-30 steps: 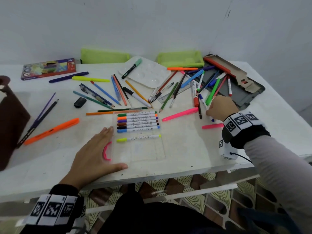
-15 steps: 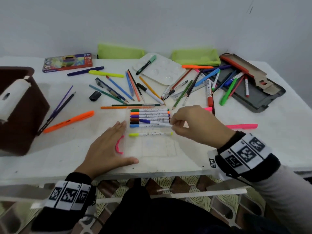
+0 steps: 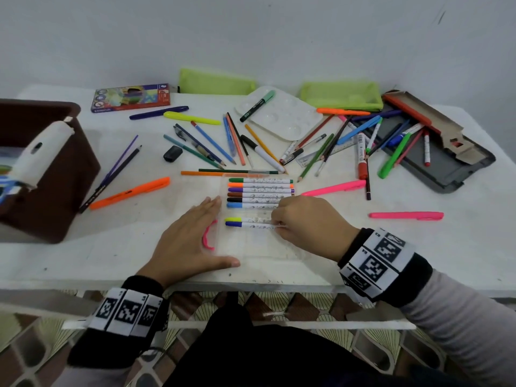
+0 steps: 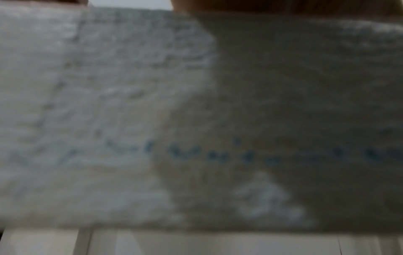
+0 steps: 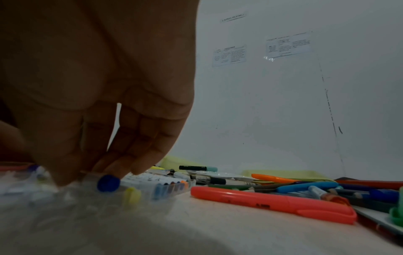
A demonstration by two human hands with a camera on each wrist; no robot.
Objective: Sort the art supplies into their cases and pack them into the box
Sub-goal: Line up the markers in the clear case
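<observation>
Since half a sec ago the right hand (image 3: 303, 223) has dropped toward the near side of the clear marker case (image 3: 261, 247), and the dark blue marker (image 3: 245, 224) it was carrying over the row now lies just below the yellow marker (image 3: 243, 219), in the case's open lower part. Left hand hasn't budged.

Big stuff first: white table (image 3: 418, 247) w/ a brown box (image 3: 50, 174) on the left edge, holding a white roll-ish thing, can't tell what. Grey tray (image 3: 446, 169) far right w/ a pile of pens on it & a cardboard flap. Two lime green pouches (image 3: 216, 82) at the back by the wall, a white paint palette (image 3: 282, 118) btwn them, coloured pencil box (image 3: 131, 97) back left.

Clear case sits front centre. Six markers are lined up in its top half, green down to light blue.

Left hand (image 3: 190, 244) is flat, fingers straight, palm down on the table, thumb along the near edge & fingertips touching the case's left side by the pink clasp (image 3: 208, 238). Holds nothing. Left wrist cam is just blurry tabletop.

Right hand: fingers curled down, thumb & fingertips pinching the blue marker's right end. In the right wrist view the blue cap end (image 5: 108, 183) pokes out under the fingertips (image 5: 139, 170).

Loose pink highlighter (image 3: 406, 215) lies right of that hand, well apart.
</observation>
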